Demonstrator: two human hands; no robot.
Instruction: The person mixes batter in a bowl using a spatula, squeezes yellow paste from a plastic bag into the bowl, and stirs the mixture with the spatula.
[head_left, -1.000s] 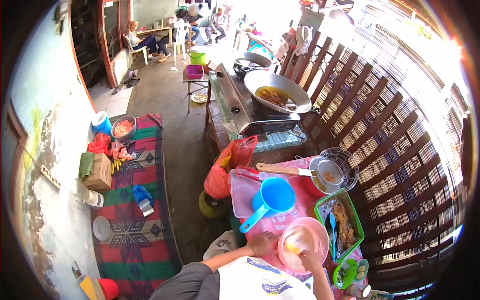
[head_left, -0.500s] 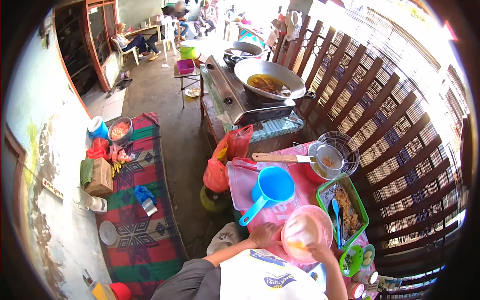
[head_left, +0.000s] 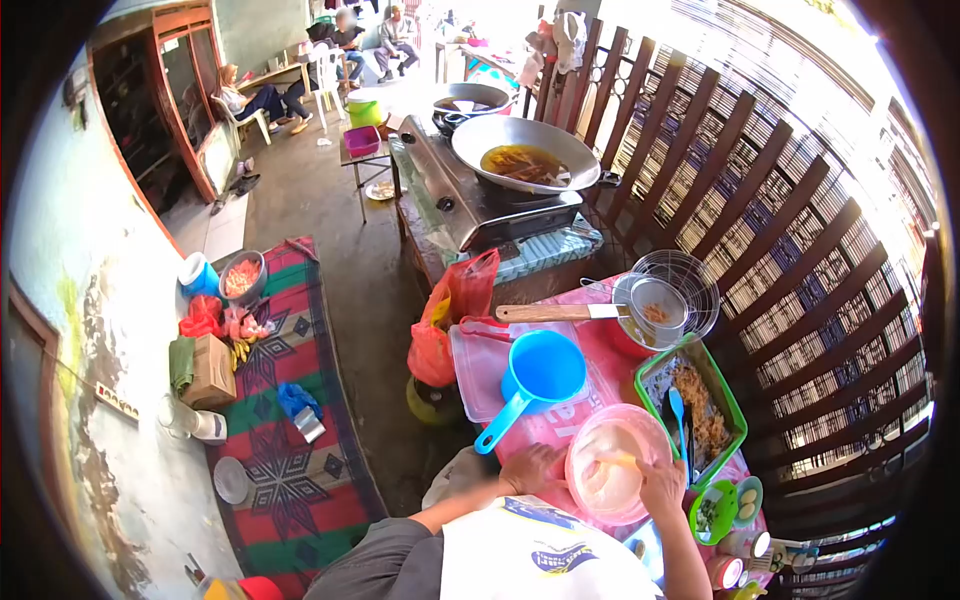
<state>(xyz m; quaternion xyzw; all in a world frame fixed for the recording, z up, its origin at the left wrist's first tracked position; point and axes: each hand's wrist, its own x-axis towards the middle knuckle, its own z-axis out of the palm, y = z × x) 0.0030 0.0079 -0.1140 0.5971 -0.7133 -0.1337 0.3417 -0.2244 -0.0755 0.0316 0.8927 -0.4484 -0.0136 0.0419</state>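
Note:
A pink plastic bowl (head_left: 655, 425) with pale, creamy batter inside stands at the near part of the table. At its left side, my left hand (head_left: 530, 468) grips the wall near the rim. My right hand (head_left: 660, 490) comes over the right rim, closed on a pale yellow utensil (head_left: 622, 461) that reaches into the batter; its lower end is hidden. Just beyond my left hand is a blue plastic dipper (head_left: 545, 370), handle toward me. Right of the bowl, a green tray (head_left: 738, 425) carries brown fried bits, with a blue spoon (head_left: 679, 410) in it.
A wooden-handled strainer (head_left: 560, 313) lies across a red container. Beyond the table, a wok of oil (head_left: 540, 150) sits on a gas stove (head_left: 470, 190). Green bowls (head_left: 708, 515) and jars (head_left: 742, 543) crowd the right edge. A slatted fence (head_left: 740, 190) borders the right; a patterned mat (head_left: 290, 450) lies left.
My right hand has moved up and away from me along the bowl's right rim, bringing the utensil farther up in the batter. My left hand stays beside the bowl. The view has shifted slightly.

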